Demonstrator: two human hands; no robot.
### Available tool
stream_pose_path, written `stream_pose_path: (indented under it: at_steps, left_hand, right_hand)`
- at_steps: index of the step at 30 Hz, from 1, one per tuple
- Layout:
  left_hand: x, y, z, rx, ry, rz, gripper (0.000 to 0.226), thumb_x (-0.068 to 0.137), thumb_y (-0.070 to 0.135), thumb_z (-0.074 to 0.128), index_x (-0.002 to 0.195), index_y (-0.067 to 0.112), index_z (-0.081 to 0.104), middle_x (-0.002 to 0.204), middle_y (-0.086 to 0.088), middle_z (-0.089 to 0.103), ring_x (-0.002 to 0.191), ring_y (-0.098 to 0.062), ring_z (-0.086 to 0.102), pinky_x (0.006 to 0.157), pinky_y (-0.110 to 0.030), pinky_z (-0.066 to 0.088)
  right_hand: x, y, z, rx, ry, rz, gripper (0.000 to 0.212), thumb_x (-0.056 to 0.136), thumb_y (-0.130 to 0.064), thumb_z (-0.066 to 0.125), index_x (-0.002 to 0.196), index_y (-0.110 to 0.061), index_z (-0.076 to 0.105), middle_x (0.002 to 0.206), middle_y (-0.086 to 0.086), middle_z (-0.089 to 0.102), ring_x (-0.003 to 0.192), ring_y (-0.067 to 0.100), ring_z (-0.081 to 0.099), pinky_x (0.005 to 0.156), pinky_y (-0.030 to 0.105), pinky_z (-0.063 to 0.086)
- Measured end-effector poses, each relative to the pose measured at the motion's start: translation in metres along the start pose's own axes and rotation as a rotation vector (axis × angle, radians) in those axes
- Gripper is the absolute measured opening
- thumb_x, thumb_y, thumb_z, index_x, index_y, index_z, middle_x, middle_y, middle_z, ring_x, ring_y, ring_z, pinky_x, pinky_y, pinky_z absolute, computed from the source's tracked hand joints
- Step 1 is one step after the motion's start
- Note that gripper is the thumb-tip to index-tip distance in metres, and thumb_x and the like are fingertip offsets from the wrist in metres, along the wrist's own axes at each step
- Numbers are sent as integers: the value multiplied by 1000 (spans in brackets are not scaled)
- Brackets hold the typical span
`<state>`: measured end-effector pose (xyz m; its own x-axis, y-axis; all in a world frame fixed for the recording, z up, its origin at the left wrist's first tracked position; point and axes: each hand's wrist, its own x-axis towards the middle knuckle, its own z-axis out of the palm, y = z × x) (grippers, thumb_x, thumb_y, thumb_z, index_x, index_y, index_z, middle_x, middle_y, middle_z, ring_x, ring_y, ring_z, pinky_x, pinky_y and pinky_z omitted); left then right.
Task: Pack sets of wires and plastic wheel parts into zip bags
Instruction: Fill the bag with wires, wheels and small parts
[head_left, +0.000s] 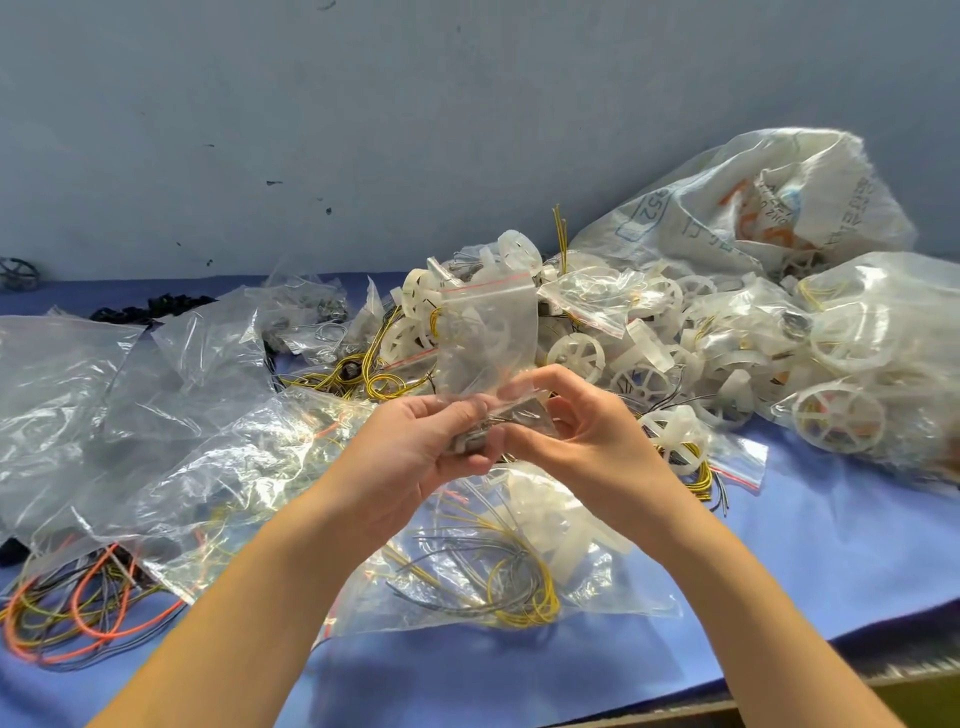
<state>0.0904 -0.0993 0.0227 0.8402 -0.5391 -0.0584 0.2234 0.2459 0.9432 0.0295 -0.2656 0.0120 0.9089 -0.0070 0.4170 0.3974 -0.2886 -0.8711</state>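
Gripping the lower end of a small zip bag (488, 332) with the left hand (415, 452), fingers curled round it; pinching the same end from the other side with the right hand (582, 436). Held upright just above both hands, red-striped mouth pointing up and away, with something small, dark and metallic-looking bunched at the bottom between the fingers, too blurred to name. Cannot tell whether the zip is pressed closed. Likely to go wrong from here: thin, glossy film slipping through the pinch, since so little of it is held; contents sliding out if tipped with the mouth unsealed; springy wire ends catching in the zip strip and leaving it half closed. Just beyond the hands, a loose heap of wheels (576, 356), milky, translucent, spoked, hard-looking, easily toppled by a careless reach. Left of that heap, thin yellow wires (363, 382) in coils, tangled enough to drag neighbours along when pulled. Under the wrists, a packed bag (519, 566) lying flat on the blue surface (831, 545), matte and cloth-like. Left of the hands, crumpled clear bags (78, 395), slick and creased. Far to the right, a large printed sack (753, 208), woven-looking, slumped open.
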Motion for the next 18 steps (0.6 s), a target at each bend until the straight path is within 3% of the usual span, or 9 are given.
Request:
stream_pose_path:
  at_steps: [2, 4, 7, 11, 12, 15, 18]
  left_hand:
    - [0, -1, -3, 40, -3, -14, 26, 78, 18, 68, 95, -2, 72, 79, -12, 70, 64, -17, 66, 54, -20, 55]
    - [0, -1, -6, 158, 5, 7, 26, 83, 23, 67, 97, 2, 73, 82, -10, 70, 69, -17, 67, 58, -24, 56]
    - [0, -2, -7, 269, 11, 81, 25, 78, 30, 68, 95, 13, 76, 93, -7, 74, 85, -17, 71, 67, -28, 58]
    - [-1, 1, -5, 163, -41, 134, 26, 77, 24, 68, 100, 15, 76, 107, -14, 73, 96, -22, 68, 76, -31, 58]
    - [-1, 2, -5, 136, -74, 140, 28, 78, 23, 68, 104, 13, 74, 110, -14, 72, 100, -23, 67, 77, -30, 58]
    - [-4, 0, -4, 206, -171, 176, 34, 84, 22, 70, 115, 10, 68, 114, -13, 71, 106, -24, 67, 82, -29, 57]
    - [-3, -3, -2, 336, -96, 214, 31, 79, 22, 72, 108, 13, 70, 107, -12, 73, 95, -21, 69, 80, -25, 57]
  right_hand:
    - [1, 1, 1, -30, 43, -15, 18, 84, -16, 77, 99, -15, 68, 73, -22, 64, 61, 0, 54, 59, 14, 43]
    - [1, 3, 1, -40, 70, 0, 16, 83, -25, 78, 97, -21, 70, 73, -15, 64, 65, 19, 53, 61, 32, 45]
    - [1, 6, 1, -31, 92, 19, 18, 82, -35, 78, 95, -25, 71, 65, -11, 55, 62, 18, 43, 59, 33, 36]
    - [4, 5, 2, 38, 114, 53, 17, 82, -38, 77, 93, -26, 72, 81, 28, 60, 64, 32, 49, 61, 48, 43]
    - [4, 5, 1, 39, 129, 63, 17, 82, -40, 77, 93, -27, 72, 82, 29, 61, 64, 32, 55, 63, 49, 47]
    - [3, 5, -1, 76, 166, 95, 29, 76, -50, 76, 91, -25, 73, 71, 12, 69, 62, 23, 67, 62, 36, 56]
    - [2, 7, -3, 102, 155, 124, 25, 78, -46, 74, 87, -23, 74, 67, 10, 70, 58, 21, 67, 56, 28, 53]
